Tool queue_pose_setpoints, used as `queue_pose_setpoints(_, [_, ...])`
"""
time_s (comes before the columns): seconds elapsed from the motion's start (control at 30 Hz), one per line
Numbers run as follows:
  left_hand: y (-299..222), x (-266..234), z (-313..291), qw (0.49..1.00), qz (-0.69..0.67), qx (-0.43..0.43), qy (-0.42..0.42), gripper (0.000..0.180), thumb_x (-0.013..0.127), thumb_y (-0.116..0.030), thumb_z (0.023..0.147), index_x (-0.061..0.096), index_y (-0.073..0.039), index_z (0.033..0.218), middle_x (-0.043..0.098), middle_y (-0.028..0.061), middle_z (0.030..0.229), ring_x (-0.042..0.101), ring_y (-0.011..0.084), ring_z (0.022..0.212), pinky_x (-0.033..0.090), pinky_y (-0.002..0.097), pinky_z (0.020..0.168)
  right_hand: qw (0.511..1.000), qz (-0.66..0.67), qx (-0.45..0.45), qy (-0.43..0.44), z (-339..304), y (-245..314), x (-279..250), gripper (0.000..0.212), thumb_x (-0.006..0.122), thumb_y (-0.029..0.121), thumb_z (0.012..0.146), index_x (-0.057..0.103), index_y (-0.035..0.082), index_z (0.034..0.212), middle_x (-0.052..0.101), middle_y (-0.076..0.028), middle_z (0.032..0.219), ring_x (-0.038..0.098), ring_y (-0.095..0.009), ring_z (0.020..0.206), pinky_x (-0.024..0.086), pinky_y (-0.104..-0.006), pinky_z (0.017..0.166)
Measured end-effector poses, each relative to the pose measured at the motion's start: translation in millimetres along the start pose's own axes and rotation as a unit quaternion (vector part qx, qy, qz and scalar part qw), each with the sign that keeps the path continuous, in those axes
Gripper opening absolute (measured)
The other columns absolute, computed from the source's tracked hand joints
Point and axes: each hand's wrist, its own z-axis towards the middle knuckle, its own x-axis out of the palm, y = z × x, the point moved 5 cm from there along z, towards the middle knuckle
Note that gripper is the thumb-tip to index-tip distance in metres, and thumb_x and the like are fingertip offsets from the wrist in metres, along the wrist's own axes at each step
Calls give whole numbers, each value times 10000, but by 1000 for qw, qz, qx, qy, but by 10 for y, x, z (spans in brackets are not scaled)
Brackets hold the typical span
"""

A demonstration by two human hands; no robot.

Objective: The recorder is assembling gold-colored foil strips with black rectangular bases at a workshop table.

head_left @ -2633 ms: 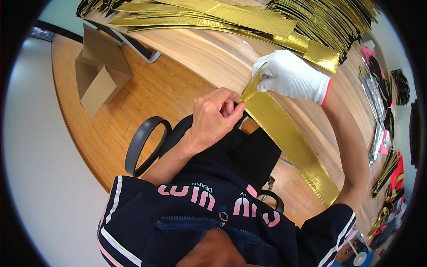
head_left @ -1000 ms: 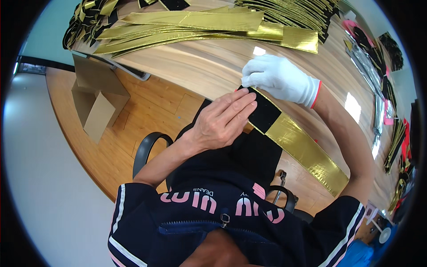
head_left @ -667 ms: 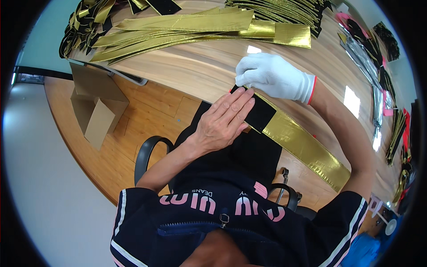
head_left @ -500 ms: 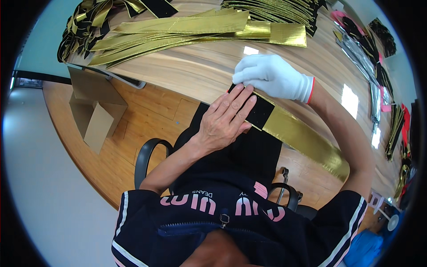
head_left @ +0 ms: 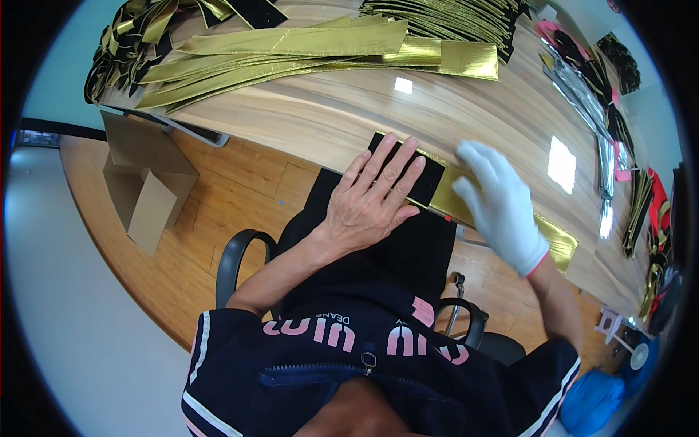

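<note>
A gold strip point(head_left: 559, 246) with a black end section point(head_left: 432, 180) lies along the table's near edge. My bare left hand point(head_left: 370, 197) rests flat on the black section, its fingers spread and pressing from above. Over the strip's gold middle is my right hand point(head_left: 502, 207) in a white glove with a red cuff edge. Its thumb and fingers stand apart, slightly blurred, with nothing seen between them; whether it touches the strip I cannot tell. A small red spot point(head_left: 448, 218) shows at the strip's near edge.
Across the table point(head_left: 306, 131) lie several long gold strips point(head_left: 291, 65), a stack of gold-edged black strips point(head_left: 451, 22) and a tangled pile point(head_left: 135, 51). Silver strips point(head_left: 582, 95) are at the right. An open cardboard box point(head_left: 153, 175) stands on the floor, left.
My gloved right hand has left the black end and moved right and nearer, opening over the gold part. The strip's right end has shifted farther onto the table. My left hand stays in place.
</note>
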Motion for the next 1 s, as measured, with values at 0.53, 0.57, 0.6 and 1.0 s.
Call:
queue_pose_setpoints(0.53, [-69, 98, 60, 999, -6, -1, 34, 657, 448, -518, 1080, 497, -84, 1571, 424, 123, 1674, 399, 348, 1541, 293, 499, 1237, 989, -127, -28, -63, -532, 198, 382, 567, 796, 4, 801, 591, -23, 1328, 585, -235, 1436, 559, -445, 1345, 462, -540, 1133])
queue_pose_setpoints(0.57, [-72, 93, 55, 999, -6, -4, 39, 666, 452, -533, 1075, 500, -91, 1570, 422, 122, 1674, 397, 344, 1542, 281, 497, 1242, 990, -126, -30, -63, -534, 192, 384, 567, 796, 4, 801, 591, -23, 1328, 585, -235, 1436, 559, -445, 1345, 462, -540, 1133])
queue_pose_setpoints(0.6, [-81, 90, 57, 999, -4, -6, 39, 666, 452, -533, 1075, 500, -91, 1570, 422, 122, 1674, 397, 344, 1542, 281, 497, 1242, 988, -134, -33, -65, -545, 189, 380, 570, 794, 0, 800, 588, -23, 1332, 587, -234, 1433, 566, -445, 1337, 465, -541, 1131])
queue_pose_setpoints(1.0, [-124, 127, 82, 999, -3, -40, 28, 825, 501, -678, 993, 505, -74, 1555, 416, 146, 1668, 356, 356, 1562, 257, 527, 1263, 986, -152, -38, -57, -554, 215, 415, 581, 789, -3, 812, 578, -24, 1353, 581, -237, 1455, 564, -449, 1343, 465, -542, 1129])
